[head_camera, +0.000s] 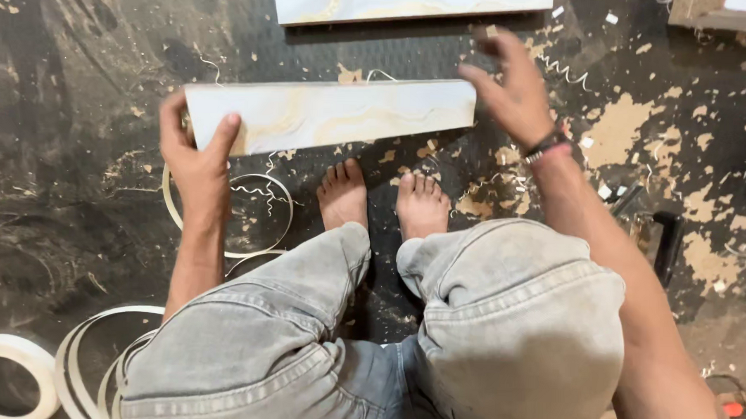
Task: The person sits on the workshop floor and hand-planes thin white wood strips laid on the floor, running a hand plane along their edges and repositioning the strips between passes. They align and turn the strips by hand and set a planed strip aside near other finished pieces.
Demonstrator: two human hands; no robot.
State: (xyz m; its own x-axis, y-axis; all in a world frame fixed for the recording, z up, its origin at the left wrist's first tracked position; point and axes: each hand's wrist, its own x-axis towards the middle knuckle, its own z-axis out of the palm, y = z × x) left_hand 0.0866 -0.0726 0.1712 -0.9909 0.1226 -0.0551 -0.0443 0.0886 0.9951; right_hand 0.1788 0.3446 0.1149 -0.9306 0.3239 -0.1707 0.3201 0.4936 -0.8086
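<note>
A marbled panel strip (pixel 331 113) is clasped at one end by the left hand (pixel 195 150); the right hand (pixel 509 86), fingers spread, is held just beside its other end.

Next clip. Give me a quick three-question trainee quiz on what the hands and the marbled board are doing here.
1. True or false: the left hand grips one end of the marbled board.
2. The right hand is: A) clamped on the board's end, B) open with fingers spread, beside the board's other end, C) resting on a knee.
3. What lies on the floor beneath the left forearm?

Key
1. True: its thumb lies across the board's face.
2. B. Whether it touches the board cannot be told; the hand is blurred.
3. Loose loops of pale edge strip, with a roll of it at the lower left.
</note>
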